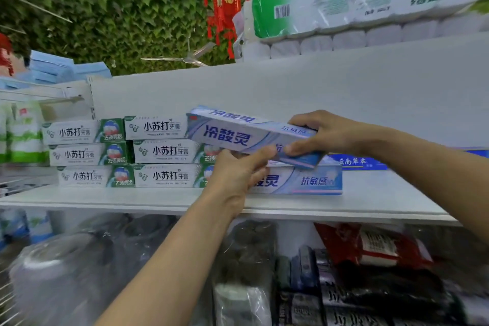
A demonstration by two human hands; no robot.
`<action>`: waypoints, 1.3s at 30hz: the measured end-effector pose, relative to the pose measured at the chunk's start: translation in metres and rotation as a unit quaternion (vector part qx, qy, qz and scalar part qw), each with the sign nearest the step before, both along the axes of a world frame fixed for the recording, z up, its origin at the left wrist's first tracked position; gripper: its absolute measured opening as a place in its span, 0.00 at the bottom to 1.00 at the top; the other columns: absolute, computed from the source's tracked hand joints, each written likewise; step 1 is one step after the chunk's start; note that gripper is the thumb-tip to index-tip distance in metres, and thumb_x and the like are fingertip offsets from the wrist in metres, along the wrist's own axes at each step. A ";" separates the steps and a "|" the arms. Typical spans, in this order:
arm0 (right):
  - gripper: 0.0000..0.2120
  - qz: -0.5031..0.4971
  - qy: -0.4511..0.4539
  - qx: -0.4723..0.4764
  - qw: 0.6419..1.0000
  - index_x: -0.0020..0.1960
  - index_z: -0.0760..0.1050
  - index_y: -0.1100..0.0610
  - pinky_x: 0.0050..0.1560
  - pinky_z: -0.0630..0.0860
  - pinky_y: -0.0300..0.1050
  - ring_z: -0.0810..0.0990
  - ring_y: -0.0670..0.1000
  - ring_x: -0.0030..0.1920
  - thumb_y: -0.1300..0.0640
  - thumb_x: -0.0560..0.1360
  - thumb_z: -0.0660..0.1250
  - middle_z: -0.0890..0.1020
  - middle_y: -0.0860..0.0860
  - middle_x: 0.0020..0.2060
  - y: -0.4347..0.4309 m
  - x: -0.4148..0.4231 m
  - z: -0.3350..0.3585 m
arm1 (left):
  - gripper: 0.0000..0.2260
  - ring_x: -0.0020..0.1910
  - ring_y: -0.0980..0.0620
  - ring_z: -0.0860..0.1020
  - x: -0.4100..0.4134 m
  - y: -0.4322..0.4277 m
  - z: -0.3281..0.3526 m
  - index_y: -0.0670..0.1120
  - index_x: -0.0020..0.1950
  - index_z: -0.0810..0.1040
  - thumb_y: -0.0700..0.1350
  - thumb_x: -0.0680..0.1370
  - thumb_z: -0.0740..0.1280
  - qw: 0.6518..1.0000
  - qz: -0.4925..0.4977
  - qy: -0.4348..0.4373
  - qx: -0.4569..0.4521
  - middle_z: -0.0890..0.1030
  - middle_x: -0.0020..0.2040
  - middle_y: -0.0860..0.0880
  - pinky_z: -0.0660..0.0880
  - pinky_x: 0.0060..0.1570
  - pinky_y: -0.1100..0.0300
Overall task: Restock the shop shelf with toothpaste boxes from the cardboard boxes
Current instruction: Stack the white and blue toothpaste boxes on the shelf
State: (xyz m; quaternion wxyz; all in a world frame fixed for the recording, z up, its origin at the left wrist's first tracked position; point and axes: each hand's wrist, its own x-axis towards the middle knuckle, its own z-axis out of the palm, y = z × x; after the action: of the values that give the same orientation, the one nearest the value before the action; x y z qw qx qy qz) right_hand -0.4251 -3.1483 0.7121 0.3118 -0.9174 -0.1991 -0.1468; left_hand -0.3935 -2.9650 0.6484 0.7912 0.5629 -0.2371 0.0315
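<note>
Pale blue and white card: a long toothpaste box is held in both of a person's bare hands, slightly tilted, just above a matching box that lies flat on the white shelf. The left grip pinches the held box's lower edge from beneath, near its middle. The right grip curls over its right end from above. Holding it at two points seems meant to keep the long box level and lined up, so it can land squarely on the one below. Just to the left, green and white toothpaste boxes sit in two neat columns of three, labels facing out, likely the pattern being copied. A dark blue box lies further back on the right. No cardboard supply carton is in view.
</note>
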 end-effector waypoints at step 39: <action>0.33 -0.269 0.052 0.166 0.947 0.69 0.57 0.63 0.50 0.71 0.47 0.74 0.55 0.52 0.54 0.74 0.72 0.73 0.57 0.55 -0.073 0.130 -0.029 | 0.39 0.75 0.45 0.61 0.109 -0.033 0.026 0.45 0.79 0.53 0.70 0.77 0.49 0.762 0.123 -0.136 0.621 0.60 0.78 0.46 0.60 0.70 0.51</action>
State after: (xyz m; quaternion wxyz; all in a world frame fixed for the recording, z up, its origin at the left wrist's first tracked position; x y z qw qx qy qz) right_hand -0.2947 -3.2218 0.6830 0.4186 -0.8784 0.0993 -0.2083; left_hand -0.2845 -2.9985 0.6745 0.2167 0.9453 -0.2386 0.0507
